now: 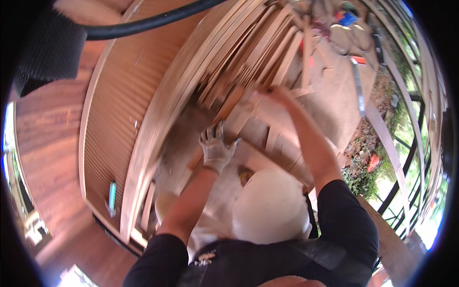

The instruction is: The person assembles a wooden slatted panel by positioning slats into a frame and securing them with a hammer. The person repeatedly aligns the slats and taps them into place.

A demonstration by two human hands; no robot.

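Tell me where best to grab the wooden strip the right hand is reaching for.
Probably its near end, from the right: the wooden strip leans in a packed stack, so only ends are free. The right hand is there already, blurred; the gloved left hand is spread lower.

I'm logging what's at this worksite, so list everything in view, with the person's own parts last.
planks: a stack, count unclear, pale wood, leaning at upper centre
board: one, long, light brown, slanting left of centre
wall: one, reddish-brown wood, left side
hose: one, black, across the top left
tube: one, green, small, lower left
railing: black metal bars, right edge
plants: green, behind the railing, right
round thing: one, white, lower centre, kind unclear
left hand: one, in a pale work glove, fingers spread against the wood, centre
right hand: one, bare, blurred, reaching into the planks
sleeves: two, black, lower edge
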